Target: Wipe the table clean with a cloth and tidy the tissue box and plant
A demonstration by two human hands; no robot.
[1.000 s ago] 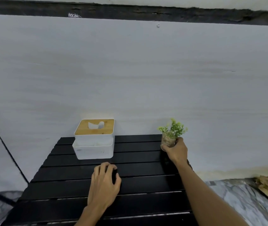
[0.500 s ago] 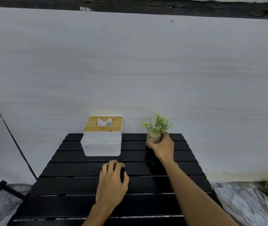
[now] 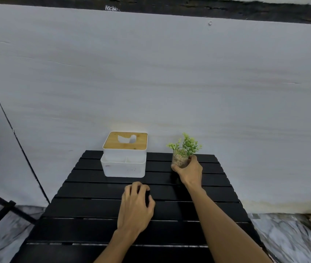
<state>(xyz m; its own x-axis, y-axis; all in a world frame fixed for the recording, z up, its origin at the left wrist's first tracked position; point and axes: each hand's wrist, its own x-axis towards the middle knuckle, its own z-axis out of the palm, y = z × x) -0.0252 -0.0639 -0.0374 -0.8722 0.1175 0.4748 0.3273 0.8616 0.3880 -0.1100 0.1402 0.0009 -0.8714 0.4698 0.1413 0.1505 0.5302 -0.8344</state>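
Your right hand has carried the potted plant inward from the counter's far right corner; fingers remain wrapped around its glass pot, right of the tissue box. Your left hand still covers something dark, likely the cloth.

On the counter, the tissue box sits at the far edge, left of centre. My right hand holds the plant just right of it, near the far right corner. My left hand rests mid-counter, before the box.
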